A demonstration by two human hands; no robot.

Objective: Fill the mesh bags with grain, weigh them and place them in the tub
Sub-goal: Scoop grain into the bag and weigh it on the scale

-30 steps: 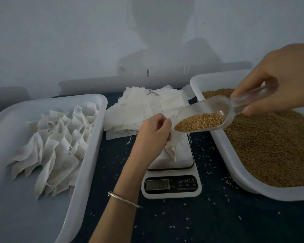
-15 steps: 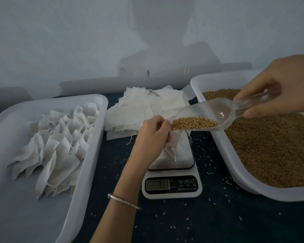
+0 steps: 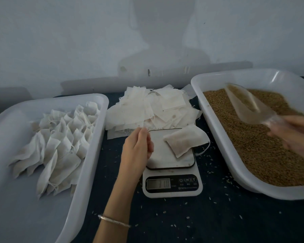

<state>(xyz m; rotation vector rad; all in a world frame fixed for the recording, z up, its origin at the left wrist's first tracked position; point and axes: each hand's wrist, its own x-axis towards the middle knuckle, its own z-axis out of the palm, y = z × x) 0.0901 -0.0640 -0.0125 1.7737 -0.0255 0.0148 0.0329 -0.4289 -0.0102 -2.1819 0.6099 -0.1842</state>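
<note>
Fingers of the left hand [image 3: 138, 146] hang loosely curled at the left edge of the scale's platform, holding nothing; the fingertips sit just left of the filled mesh bag [image 3: 186, 140], close to it but apart from it. That bag lies flat and slightly askew on the scale [image 3: 171, 172], toward the right and far part of the platform, its right end hanging over the edge and a thin drawstring trailing down to the dark tabletop [image 3: 209, 220]. A thin bracelet [image 3: 112, 220] circles the left wrist near the bottom of the view.

Over on the right, the right hand [image 3: 296, 134] is blurred; its fingers close round the handle of a clear plastic scoop [image 3: 247, 106], which is tilted above the grain [image 3: 256, 146] with its mouth pointing far and left. How much grain is in the scoop I cannot tell. The grain fills a white tray [image 3: 218, 149] right of the scale.

The scale's display is lit, but its digits are too blurred to read. Just beyond the scale, at the far middle of the table, lies a loose heap of flat empty bags [image 3: 147, 107], its near edge touching the platform's far side. Left of the scale stands the white tub [image 3: 88, 163], holding a layered pile of filled bags [image 3: 60, 146] toward its far and right part. Stray grains are scattered on the dark tabletop around the scale and between the two containers. A pale wall [image 3: 77, 41] rises behind everything.
</note>
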